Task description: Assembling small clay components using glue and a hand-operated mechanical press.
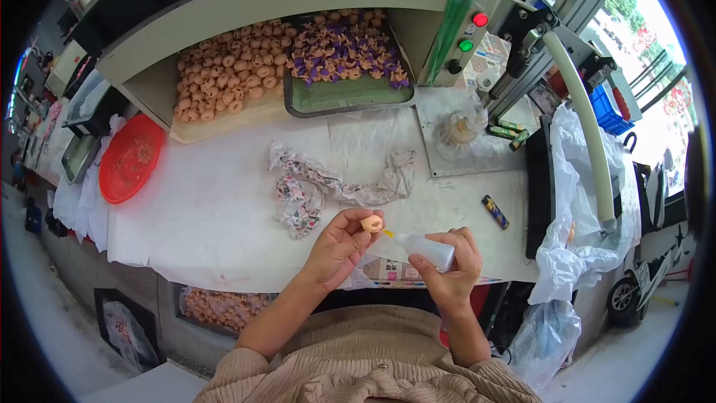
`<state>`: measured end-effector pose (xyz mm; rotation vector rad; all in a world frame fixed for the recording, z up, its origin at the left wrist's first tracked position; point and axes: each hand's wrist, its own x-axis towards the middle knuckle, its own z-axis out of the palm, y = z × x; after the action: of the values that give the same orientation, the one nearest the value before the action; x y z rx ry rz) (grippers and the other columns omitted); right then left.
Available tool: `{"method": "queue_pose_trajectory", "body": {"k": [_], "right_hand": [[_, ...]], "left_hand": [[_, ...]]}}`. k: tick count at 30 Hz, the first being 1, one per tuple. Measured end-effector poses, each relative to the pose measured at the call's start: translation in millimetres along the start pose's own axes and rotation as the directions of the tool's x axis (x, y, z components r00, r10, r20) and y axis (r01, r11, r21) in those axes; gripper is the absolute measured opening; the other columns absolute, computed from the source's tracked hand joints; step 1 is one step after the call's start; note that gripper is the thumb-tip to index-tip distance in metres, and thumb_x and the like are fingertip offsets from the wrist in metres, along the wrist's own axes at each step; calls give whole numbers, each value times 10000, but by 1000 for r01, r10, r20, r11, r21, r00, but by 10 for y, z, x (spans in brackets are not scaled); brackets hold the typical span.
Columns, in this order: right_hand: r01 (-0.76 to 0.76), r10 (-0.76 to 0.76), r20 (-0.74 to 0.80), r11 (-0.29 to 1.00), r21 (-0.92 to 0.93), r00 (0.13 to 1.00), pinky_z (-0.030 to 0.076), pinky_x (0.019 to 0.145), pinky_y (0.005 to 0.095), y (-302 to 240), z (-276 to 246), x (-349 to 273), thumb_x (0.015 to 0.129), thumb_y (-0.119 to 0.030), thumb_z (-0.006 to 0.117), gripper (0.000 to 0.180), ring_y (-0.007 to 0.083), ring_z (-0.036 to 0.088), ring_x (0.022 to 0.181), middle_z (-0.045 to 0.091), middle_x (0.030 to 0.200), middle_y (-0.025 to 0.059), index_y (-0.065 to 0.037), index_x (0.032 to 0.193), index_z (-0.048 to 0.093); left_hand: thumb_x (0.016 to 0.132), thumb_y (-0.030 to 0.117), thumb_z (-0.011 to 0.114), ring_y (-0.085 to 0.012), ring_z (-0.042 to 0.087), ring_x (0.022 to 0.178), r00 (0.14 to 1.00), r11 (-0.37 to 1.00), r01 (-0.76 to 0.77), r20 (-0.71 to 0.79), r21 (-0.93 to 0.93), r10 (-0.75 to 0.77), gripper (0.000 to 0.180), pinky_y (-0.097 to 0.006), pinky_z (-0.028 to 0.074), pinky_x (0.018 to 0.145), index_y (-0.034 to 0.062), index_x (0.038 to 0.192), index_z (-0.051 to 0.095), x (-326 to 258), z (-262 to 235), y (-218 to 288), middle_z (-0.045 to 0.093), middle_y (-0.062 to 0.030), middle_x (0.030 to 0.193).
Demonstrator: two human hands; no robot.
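My left hand (pixel 339 250) is closed on a small peach-coloured hollow doll head (pixel 372 225), pinched between thumb and fingers above the front of the table. In my right hand (pixel 456 267) is a translucent white squeeze bottle (pixel 434 251), tilted on its side with the tip toward the left. Its thin yellow nozzle (pixel 388 233) points at the doll head and comes very close to it; whether they touch I cannot tell. Beyond my hands lies a crumpled floral cloth (pixel 302 205) on the white-covered table (pixel 201 209).
Many similar heads (pixel 239 67) fill the shelf at the back, beside a tray (pixel 350 108) of peach and purple pieces. A red basin (pixel 133 158) sits at left. To the right are a lever press (pixel 578 104), a dark-blue tube (pixel 495 212) and plastic bags (pixel 563 254).
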<state>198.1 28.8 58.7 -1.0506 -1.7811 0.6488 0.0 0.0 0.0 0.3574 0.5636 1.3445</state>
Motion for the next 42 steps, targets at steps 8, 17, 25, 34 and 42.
{"method": "queue_pose_trajectory", "body": {"k": [8,17,25,34,42], "right_hand": [[-33,33,8,998,51,999,411,565,280,351,38,214,660,-200,839,334,167,531,644,567,747,66,-12,859,648],[51,-50,-39,999,5,998,415,518,284,1086,220,56,650,-135,841,300,176,533,591,565,704,67,-26,859,655],[41,-40,-59,999,8,997,417,531,280,1486,297,-121,656,-141,839,301,173,536,606,569,713,65,-23,861,652],[-156,157,-25,987,26,987,428,648,251,526,-176,405,734,-99,769,287,113,532,733,558,847,38,-13,927,574],[11,25,139,967,-254,990,455,729,333,-126,654,812,801,-150,696,244,247,573,831,633,934,120,-18,985,605]], "left_hand": [[882,-54,568,-158,520,1164,1000,1000,9,-12,29,-8,308,-295,412,1047,62,1166,530,391,-50,-35,523,-87,1280],[867,-52,585,-199,530,1182,1000,1000,-14,16,26,14,334,-303,421,1040,74,1171,524,763,-623,-539,521,-105,1295],[872,-58,579,-170,527,1167,1000,1000,-10,14,22,10,317,-288,420,1041,57,1163,532,877,-886,-833,518,-96,1292],[884,-44,564,-205,540,1171,1000,993,4,0,-118,-4,325,-293,448,1022,70,1187,530,150,276,-115,527,-109,1286],[940,105,540,-230,581,1106,995,914,75,88,-399,-43,370,-313,494,966,82,1304,478,-626,-86,841,543,-143,1260]]}}
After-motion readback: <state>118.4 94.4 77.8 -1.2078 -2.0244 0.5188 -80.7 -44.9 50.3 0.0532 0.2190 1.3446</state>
